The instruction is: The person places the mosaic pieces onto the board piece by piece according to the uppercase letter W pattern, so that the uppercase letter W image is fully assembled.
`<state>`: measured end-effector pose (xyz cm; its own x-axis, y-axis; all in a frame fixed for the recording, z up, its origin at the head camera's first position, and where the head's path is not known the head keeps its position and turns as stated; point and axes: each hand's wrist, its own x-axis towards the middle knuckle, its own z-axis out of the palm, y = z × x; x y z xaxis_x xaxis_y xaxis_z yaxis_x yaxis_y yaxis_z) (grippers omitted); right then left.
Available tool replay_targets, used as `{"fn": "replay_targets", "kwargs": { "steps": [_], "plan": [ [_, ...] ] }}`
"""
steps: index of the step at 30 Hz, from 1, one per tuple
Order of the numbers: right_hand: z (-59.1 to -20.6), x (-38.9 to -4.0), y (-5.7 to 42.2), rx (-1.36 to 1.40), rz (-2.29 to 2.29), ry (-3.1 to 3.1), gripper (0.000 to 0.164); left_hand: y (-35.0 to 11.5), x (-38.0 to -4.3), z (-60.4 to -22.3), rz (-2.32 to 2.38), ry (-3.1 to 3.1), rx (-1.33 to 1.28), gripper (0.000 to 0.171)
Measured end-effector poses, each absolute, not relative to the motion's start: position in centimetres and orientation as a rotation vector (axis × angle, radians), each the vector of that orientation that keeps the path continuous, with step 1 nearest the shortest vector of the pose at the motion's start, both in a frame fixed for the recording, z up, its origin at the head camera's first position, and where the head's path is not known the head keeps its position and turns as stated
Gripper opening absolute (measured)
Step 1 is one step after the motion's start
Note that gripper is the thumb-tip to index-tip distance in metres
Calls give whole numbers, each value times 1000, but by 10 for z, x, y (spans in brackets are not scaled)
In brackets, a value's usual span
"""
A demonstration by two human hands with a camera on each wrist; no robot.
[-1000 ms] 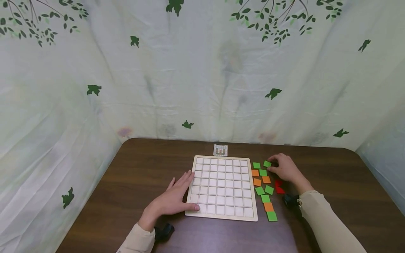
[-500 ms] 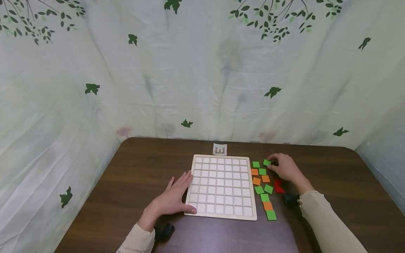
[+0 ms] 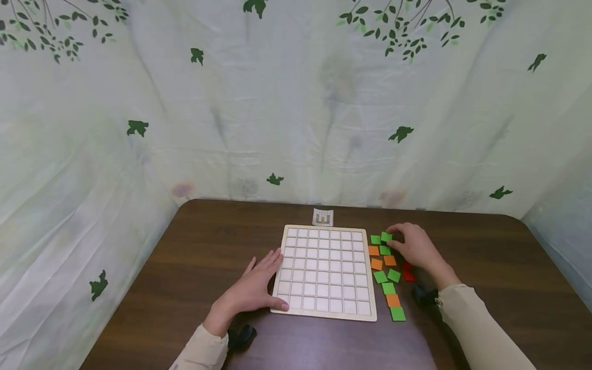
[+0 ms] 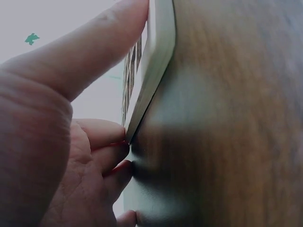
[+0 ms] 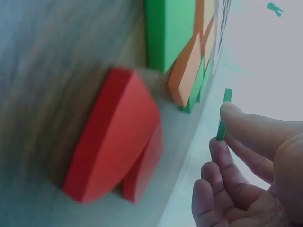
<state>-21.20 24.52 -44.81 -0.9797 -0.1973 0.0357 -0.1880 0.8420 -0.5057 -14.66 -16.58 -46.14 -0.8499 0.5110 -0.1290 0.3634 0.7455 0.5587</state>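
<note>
Closest in, two pale sleeves point(image 3: 203, 349) come up from the bottom of the head view, with a dark device point(image 3: 242, 338) beside the left wrist. The left hand point(image 3: 252, 288) lies along the left side of a square board point(image 3: 325, 272), its grip spread, the thumb over the near left corner and fingertips meeting the edge. The board sits flat on the brown wooden surface point(image 3: 208, 241), its grid of squares all white. Just beside its right side runs a loose scatter of green and orange tiles point(image 3: 392, 300), with two red tiles point(image 3: 409, 276) further right, near the right forearm. At the far end of the scatter the right hand point(image 3: 416, 246) has its grip pinching a green tile point(image 3: 386, 237) between thumb and fingers, raised off the surface. Past the board's far edge lies a small printed card point(image 3: 322, 217), and behind everything hangs a pale curtain point(image 3: 296, 103) with green leaf prints.
</note>
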Motion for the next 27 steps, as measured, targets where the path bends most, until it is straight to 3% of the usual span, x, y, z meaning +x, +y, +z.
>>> {"fn": "replay_targets", "kwargs": {
  "steps": [27],
  "plan": [
    [-445, -195, 212, -448, -948, 2937, 30, -166, -147, -463, 780, 2670, 676, 118]
  ]
}}
